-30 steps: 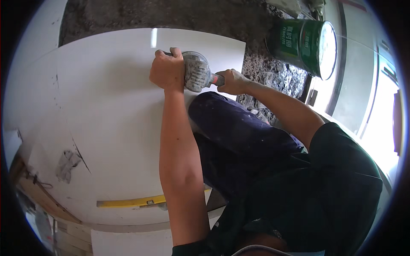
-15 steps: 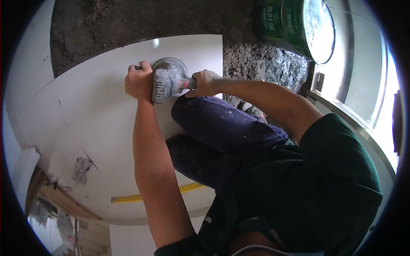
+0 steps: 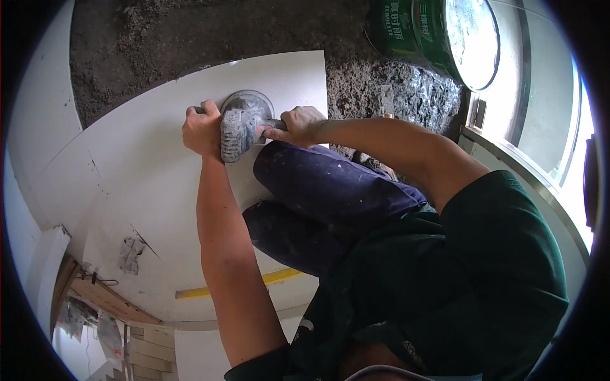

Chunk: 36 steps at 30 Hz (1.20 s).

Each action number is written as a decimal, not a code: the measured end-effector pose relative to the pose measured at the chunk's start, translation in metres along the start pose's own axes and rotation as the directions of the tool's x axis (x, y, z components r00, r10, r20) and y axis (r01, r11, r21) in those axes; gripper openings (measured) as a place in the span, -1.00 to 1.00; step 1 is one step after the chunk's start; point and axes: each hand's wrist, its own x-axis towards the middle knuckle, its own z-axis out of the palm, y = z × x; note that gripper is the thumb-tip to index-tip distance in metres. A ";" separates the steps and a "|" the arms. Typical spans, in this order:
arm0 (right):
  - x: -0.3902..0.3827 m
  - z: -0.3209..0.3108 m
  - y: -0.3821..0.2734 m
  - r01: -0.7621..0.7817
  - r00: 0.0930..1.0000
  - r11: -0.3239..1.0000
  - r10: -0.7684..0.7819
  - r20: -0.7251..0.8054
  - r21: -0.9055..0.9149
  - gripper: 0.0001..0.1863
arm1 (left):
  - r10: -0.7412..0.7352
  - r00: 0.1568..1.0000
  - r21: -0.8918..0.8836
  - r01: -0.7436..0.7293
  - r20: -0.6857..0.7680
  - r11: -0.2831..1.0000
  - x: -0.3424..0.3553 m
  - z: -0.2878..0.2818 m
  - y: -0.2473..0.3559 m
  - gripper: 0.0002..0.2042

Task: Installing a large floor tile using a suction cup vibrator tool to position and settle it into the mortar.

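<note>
A dusty grey power tool [image 3: 236,134] with a ribbed body and a round disc base [image 3: 254,100] rests on a large white glossy tile [image 3: 152,171]. My left hand [image 3: 202,129] is wrapped round a side handle of it, most of which the fingers hide. On the other side, my right hand [image 3: 302,126] grips the dark handle, its thumb pointing along it toward the body. The contact under the disc is hidden. Below the tool my bent legs in dark purple trousers [image 3: 330,184] press close to my right hand.
Dark rough soil-like ground [image 3: 222,32] borders the tile's far edge. A green metal drum [image 3: 432,38] lies tilted at the far right, beside a window frame [image 3: 508,152]. A yellow strip [image 3: 194,293] and a crumpled grey scrap [image 3: 131,254] lie on the white floor at left.
The tool's body and my left hand sit slightly lower and left in the picture, as the view also shifts a little. My right thumb now reaches further along the handle.
</note>
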 end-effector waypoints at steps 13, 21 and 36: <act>0.003 0.006 -0.003 0.089 0.992 0.995 -0.093 -0.083 -0.051 -0.06 | 0.060 0.983 -0.055 -0.071 -0.173 0.996 -0.001 0.007 -0.017 -0.66; -0.002 0.017 -0.003 0.049 0.957 0.998 -0.059 -0.285 -0.041 -0.43 | 0.010 0.995 -0.197 -0.028 -0.095 0.980 -0.007 0.005 0.002 -0.65; 0.025 0.002 -0.055 0.125 0.984 0.992 -0.123 -0.130 0.009 -0.63 | -0.027 0.999 -0.421 0.036 0.027 0.906 0.030 -0.026 -0.056 -0.64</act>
